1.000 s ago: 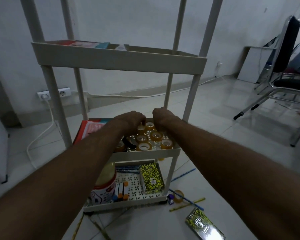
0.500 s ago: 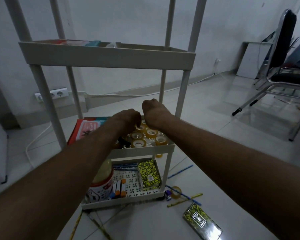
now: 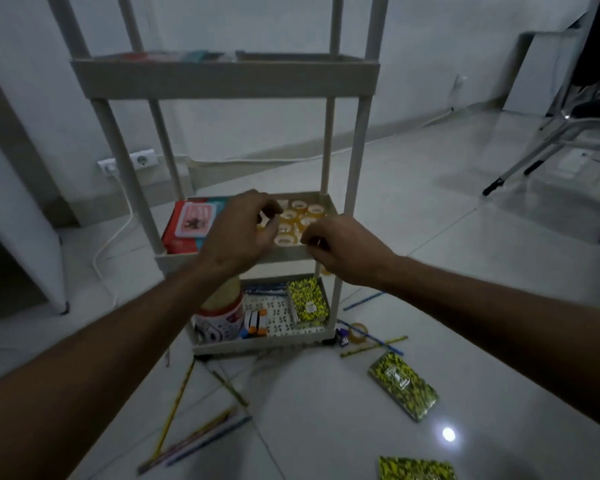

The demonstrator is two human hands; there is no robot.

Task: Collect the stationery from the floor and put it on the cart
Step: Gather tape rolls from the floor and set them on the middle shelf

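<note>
My hands hover over the front edge of the cart's middle shelf: my left hand hangs with fingers loosely curled above the tape rolls, holding nothing I can make out, and my right hand sits just beside the shelf's front rim with its fingertips drawn together, perhaps pinching something small, though the blur keeps me from telling. The tape rolls fill the right part of that shelf; a red book takes the left part. The four posts hem the shelf in, so the open way in is from the front, between the two near posts. On the bottom shelf stand a jar, some glue sticks and a yellow patterned notebook. The floor carries what remains: a matching notebook to my right, another at the lower edge, a loose tape roll by the cart's near right wheel, and pencils scattered in front of the cart. A chair stands well apart at the right, and a white cable trails from the wall socket at the left.
</note>
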